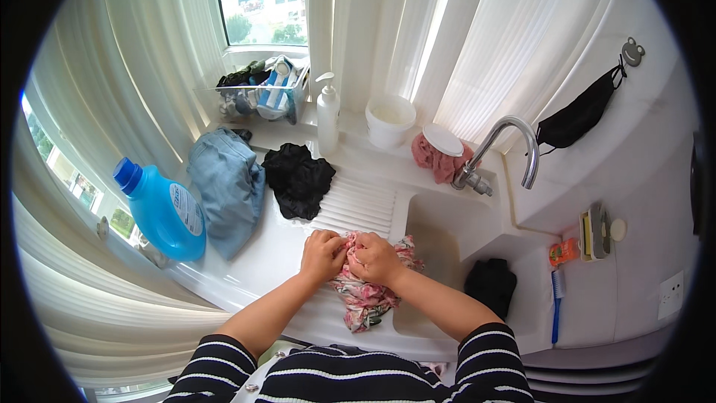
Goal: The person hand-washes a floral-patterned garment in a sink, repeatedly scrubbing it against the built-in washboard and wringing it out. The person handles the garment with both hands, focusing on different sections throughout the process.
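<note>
Floral cloth, mainly pink: bunched between both hands, with loose folds spread below and another fold past the right hand, toward the basin. Left hand: closed on the gathered top of the cloth. Right hand: likewise gripping the bunch, just beside the left. Step in hand, by judgement: rubbing fabric against fabric. Hold both grips close together, with only a short span of cloth between. Work one fist against the other using short strokes; avoid dwelling on a single spot, to spare the weave. Shift regularly to a fresh section. For stubborn areas, consider the ridged washboard just beyond both hands. Gather loose folds inward from below the right hand, to prevent sliding into the basin. Stay clear of the black garment ahead of the left hand, and of the blue garment farther left. For water, use the tap, ahead and right of the right hand.
</note>
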{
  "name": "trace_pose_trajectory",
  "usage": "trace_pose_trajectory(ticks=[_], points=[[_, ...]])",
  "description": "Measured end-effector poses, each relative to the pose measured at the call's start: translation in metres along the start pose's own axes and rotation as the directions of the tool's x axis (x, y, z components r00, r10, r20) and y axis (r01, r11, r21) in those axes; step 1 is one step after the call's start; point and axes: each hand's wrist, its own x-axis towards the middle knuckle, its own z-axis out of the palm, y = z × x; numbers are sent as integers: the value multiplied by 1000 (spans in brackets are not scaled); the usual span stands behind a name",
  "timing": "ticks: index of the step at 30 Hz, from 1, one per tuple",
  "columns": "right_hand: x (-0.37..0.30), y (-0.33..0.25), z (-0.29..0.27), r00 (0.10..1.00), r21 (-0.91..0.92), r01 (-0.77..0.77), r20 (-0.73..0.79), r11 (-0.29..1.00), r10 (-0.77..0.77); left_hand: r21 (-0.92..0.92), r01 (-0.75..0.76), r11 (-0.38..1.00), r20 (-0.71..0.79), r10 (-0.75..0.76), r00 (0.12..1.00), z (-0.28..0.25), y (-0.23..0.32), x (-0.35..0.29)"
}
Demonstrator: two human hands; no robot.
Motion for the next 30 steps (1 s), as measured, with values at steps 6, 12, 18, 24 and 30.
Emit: trace_pose_trajectory(ticks=[6,12,18,24,30], points=[[19,54,20,907,-287,-386,-291,876,304,2,29,1000,46,-29,999,2,13,6],[13,-25,8,993,130,-111,-32,985,116,7,-60,998,51,60,997,2,-6,0],[27,61,19,919,-249,-385,-192,888,345,-20,8,1000,55,-6,998,3,9,9],[8,-11,6,987,193,-146,-34,970,156,-11,-33,999,41,34,999,2,0,1],[14,76,17,928,-306,-347,-249,887,277,-35,-14,999,66,16,998,3,6,7]])
